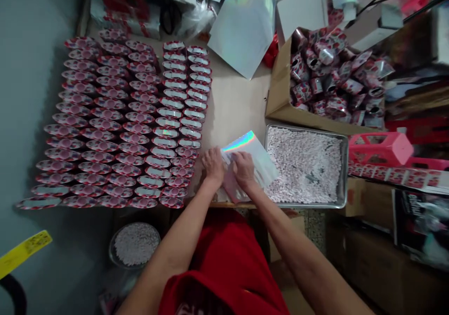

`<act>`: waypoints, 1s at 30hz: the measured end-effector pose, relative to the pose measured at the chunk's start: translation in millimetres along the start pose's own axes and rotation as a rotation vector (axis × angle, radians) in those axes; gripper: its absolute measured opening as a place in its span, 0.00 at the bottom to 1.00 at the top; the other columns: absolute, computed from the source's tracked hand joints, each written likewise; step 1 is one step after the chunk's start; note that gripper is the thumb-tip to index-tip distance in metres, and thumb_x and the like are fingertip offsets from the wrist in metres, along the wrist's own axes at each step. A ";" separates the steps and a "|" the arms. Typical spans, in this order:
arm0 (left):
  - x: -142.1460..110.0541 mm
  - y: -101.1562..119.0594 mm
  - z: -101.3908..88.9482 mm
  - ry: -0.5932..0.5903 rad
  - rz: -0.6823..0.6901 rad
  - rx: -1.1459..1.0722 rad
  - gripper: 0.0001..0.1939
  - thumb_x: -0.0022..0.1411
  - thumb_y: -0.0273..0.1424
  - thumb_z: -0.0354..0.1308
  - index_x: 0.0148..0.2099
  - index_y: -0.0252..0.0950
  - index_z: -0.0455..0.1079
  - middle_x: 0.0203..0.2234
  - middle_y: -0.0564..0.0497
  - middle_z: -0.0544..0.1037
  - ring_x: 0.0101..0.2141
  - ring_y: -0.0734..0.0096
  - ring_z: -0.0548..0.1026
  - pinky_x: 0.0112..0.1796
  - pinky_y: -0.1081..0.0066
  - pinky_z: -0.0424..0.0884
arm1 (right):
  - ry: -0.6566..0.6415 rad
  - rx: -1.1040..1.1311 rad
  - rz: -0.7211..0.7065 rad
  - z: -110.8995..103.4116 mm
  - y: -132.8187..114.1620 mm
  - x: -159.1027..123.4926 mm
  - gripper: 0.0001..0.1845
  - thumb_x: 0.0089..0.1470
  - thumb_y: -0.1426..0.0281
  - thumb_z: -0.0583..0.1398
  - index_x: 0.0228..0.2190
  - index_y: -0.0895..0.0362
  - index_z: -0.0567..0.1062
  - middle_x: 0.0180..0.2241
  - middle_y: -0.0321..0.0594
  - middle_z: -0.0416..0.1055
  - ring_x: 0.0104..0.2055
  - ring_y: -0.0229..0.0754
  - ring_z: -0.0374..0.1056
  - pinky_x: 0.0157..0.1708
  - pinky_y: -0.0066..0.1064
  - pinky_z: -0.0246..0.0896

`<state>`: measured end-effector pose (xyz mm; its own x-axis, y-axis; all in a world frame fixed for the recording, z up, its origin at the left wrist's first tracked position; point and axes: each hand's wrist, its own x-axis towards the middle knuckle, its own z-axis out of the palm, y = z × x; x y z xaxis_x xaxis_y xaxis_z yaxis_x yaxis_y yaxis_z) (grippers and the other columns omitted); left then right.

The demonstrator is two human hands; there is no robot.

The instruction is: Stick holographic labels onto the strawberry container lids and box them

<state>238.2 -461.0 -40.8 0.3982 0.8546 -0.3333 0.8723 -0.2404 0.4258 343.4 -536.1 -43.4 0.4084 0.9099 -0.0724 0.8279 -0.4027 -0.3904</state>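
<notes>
A silvery holographic sheet [261, 158] lies on the table near its front edge, with a rainbow sheen along its upper left side. My left hand [213, 166] is at the sheet's left edge, fingers bent and close together, seemingly gripping it. On the sheet itself is my right hand [243, 167], its fingers curled in and pressed on the material; the fingertips are hidden. The lower right corner of the sheet reaches the metal tray [345, 174], which holds many small whitish pieces. A larger silvery sheet [242, 29] lies farther back.
Rows of upright red patterned containers [105, 113] fill the table's left side; those nearest me on the right have white tops. A cardboard box [278, 78] of similar printed pieces stands behind the tray. Below the table is a bowl [136, 244] of whitish pieces.
</notes>
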 end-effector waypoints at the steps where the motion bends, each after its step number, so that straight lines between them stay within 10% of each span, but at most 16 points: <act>1: 8.3 0.9 6.1 -0.011 -0.037 0.052 0.22 0.64 0.28 0.63 0.60 0.35 0.67 0.56 0.36 0.73 0.57 0.45 0.70 0.54 0.53 0.68 | -0.039 -0.031 -0.089 0.2 9.3 9.7 0.19 0.63 0.74 0.56 0.53 0.59 0.77 0.52 0.53 0.75 0.53 0.54 0.66 0.56 0.43 0.60; 10: 30.3 -11.7 17.2 -0.012 -0.127 -0.113 0.06 0.67 0.27 0.60 0.45 0.37 0.76 0.45 0.42 0.81 0.50 0.56 0.76 0.52 0.64 0.68 | -0.308 -0.116 -0.427 19.7 35.4 57.5 0.24 0.70 0.73 0.50 0.63 0.57 0.70 0.64 0.51 0.69 0.65 0.56 0.59 0.62 0.48 0.56; 19: 42.7 -25.3 21.6 -0.058 -0.361 -0.440 0.03 0.63 0.31 0.63 0.38 0.37 0.76 0.36 0.46 0.84 0.35 0.66 0.79 0.36 0.71 0.67 | -0.340 -0.010 -0.440 5.8 38.9 30.5 0.29 0.67 0.76 0.52 0.67 0.56 0.66 0.70 0.51 0.60 0.73 0.56 0.51 0.73 0.61 0.34; 24: 26.7 -29.6 8.7 -0.035 -0.296 -0.517 0.03 0.62 0.31 0.62 0.36 0.37 0.75 0.33 0.49 0.83 0.33 0.68 0.77 0.35 0.72 0.67 | -0.328 -0.010 -0.459 -18.7 33.5 15.5 0.22 0.68 0.75 0.52 0.59 0.54 0.73 0.60 0.47 0.73 0.69 0.53 0.55 0.73 0.57 0.32; 30: 18.4 -20.0 1.6 0.033 -0.267 -0.398 0.04 0.64 0.29 0.60 0.39 0.38 0.76 0.36 0.46 0.83 0.37 0.63 0.79 0.40 0.68 0.68 | -0.299 -0.107 -0.394 -43.8 18.0 9.6 0.13 0.67 0.72 0.53 0.40 0.55 0.79 0.38 0.48 0.77 0.48 0.52 0.65 0.58 0.47 0.52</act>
<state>228.5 -441.2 -56.8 0.1596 0.8784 -0.4506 0.7639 0.1792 0.6199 379.0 -539.0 -10.9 -0.0580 0.9773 -0.2039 0.9382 -0.0164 -0.3456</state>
